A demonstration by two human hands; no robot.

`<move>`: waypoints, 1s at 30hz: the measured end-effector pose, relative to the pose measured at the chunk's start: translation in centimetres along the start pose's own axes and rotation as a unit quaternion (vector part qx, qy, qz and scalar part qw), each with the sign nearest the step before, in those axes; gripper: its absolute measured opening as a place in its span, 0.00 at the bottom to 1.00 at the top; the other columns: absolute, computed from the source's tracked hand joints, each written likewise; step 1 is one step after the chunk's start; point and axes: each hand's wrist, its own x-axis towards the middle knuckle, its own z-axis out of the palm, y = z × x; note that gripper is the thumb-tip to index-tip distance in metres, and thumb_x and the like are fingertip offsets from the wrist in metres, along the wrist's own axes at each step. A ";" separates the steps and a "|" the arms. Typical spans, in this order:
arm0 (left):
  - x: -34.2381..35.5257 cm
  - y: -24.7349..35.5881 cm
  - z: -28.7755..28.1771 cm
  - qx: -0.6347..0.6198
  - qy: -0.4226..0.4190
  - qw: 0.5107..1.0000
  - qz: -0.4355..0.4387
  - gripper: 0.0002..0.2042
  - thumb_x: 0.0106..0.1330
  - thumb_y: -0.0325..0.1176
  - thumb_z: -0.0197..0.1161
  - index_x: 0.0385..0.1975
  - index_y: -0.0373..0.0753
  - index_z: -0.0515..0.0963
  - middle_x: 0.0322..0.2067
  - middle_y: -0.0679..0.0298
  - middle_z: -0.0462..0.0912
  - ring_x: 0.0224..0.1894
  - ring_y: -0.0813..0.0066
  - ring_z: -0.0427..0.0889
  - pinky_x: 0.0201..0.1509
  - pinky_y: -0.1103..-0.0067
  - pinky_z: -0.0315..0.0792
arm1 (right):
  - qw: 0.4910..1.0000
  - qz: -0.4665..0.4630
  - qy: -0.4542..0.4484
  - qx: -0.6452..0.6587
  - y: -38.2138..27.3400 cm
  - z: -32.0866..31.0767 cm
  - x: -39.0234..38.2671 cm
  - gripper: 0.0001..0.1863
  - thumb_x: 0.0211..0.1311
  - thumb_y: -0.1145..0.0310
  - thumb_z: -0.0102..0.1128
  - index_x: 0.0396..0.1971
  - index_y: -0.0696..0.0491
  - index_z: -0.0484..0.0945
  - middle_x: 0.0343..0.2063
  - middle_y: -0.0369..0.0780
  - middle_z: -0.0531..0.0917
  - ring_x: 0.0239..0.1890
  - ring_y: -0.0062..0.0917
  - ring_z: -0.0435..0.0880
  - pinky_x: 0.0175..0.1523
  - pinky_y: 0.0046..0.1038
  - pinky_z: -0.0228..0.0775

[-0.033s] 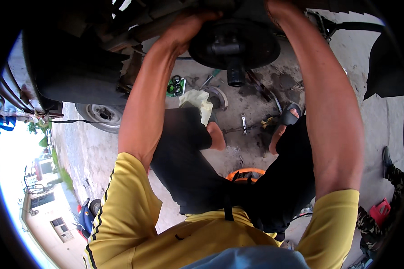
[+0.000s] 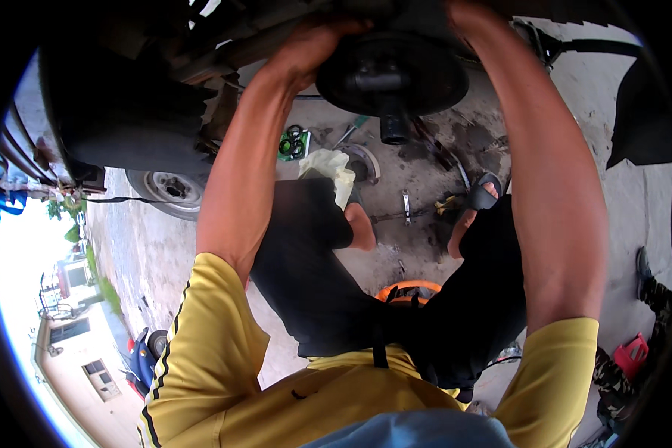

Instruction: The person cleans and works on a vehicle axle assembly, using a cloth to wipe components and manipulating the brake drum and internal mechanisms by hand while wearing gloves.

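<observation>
Overhead in the vehicle's dark underside is a round dark plate (image 2: 392,78) with a cylindrical stub (image 2: 394,123) pointing downward. My left hand (image 2: 317,45) is raised at the plate's upper left, its fingers curled over a dark part I cannot make out. My right hand (image 2: 459,22) reaches up at the plate's upper right, its fingers hidden in shadow. Below, on the concrete, lie a wrench (image 2: 406,207), a green-handled tool (image 2: 351,131), a curved metal piece (image 2: 369,160), a green package with black rings (image 2: 293,142) and a crumpled pale plastic sheet (image 2: 325,168).
A wheel (image 2: 168,190) and dark vehicle panels (image 2: 112,119) are at the left. An orange round object (image 2: 411,287) sits between my legs. At the lower right are another person's camouflage-clad leg (image 2: 657,295) and a red container (image 2: 631,351). A scooter (image 2: 142,358) stands beside a building (image 2: 82,358).
</observation>
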 end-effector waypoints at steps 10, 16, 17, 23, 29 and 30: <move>-0.3 1.8 -0.8 0.254 0.016 0.965 0.059 0.18 0.67 0.44 0.60 0.49 0.38 0.82 0.49 0.58 0.83 0.54 0.70 0.76 0.64 0.78 0.62 | 0.993 0.058 0.076 -0.076 -2.5 0.4 -5.7 0.16 0.59 0.64 0.60 0.44 0.56 0.82 0.45 0.46 0.83 0.45 0.31 0.80 0.51 0.31 0.73; 0.3 -0.1 -3.0 0.120 -0.060 0.987 0.087 0.15 0.64 0.42 0.67 0.40 0.37 0.84 0.36 0.63 0.86 0.39 0.77 0.80 0.51 0.81 0.72 | 0.988 0.066 0.053 -0.129 -5.5 -0.6 -7.8 0.15 0.60 0.65 0.58 0.44 0.57 0.82 0.44 0.47 0.83 0.46 0.33 0.81 0.52 0.32 0.73; 0.0 0.1 -2.9 0.107 -0.066 0.988 0.086 0.15 0.64 0.42 0.67 0.40 0.36 0.84 0.35 0.63 0.86 0.38 0.77 0.80 0.49 0.81 0.72 | 0.987 0.070 0.047 -0.140 -5.9 -1.0 -7.9 0.15 0.60 0.65 0.57 0.44 0.57 0.82 0.44 0.47 0.83 0.46 0.33 0.81 0.52 0.32 0.73; -0.6 0.7 -1.4 0.042 -0.064 0.996 0.052 0.13 0.66 0.40 0.64 0.38 0.35 0.84 0.31 0.64 0.86 0.34 0.79 0.81 0.43 0.82 0.75 | 0.979 0.087 0.027 -0.182 -5.6 -1.4 -8.1 0.15 0.61 0.66 0.55 0.44 0.58 0.82 0.43 0.47 0.83 0.47 0.34 0.81 0.53 0.33 0.73; 1.6 -4.1 -3.6 -0.038 -0.154 0.975 0.157 0.13 0.69 0.39 0.62 0.39 0.34 0.83 0.31 0.63 0.85 0.33 0.81 0.81 0.41 0.85 0.74 | 0.973 0.102 0.002 -0.206 -5.3 -1.7 -8.1 0.15 0.62 0.67 0.53 0.44 0.59 0.81 0.43 0.47 0.83 0.47 0.35 0.81 0.54 0.34 0.74; 1.3 -4.5 -4.0 -0.046 -0.152 0.975 0.158 0.13 0.69 0.39 0.62 0.39 0.34 0.83 0.31 0.62 0.85 0.33 0.80 0.81 0.41 0.84 0.74 | 0.973 0.102 -0.005 -0.207 -5.3 -1.7 -7.7 0.15 0.62 0.67 0.53 0.44 0.59 0.81 0.43 0.47 0.83 0.47 0.36 0.81 0.54 0.34 0.74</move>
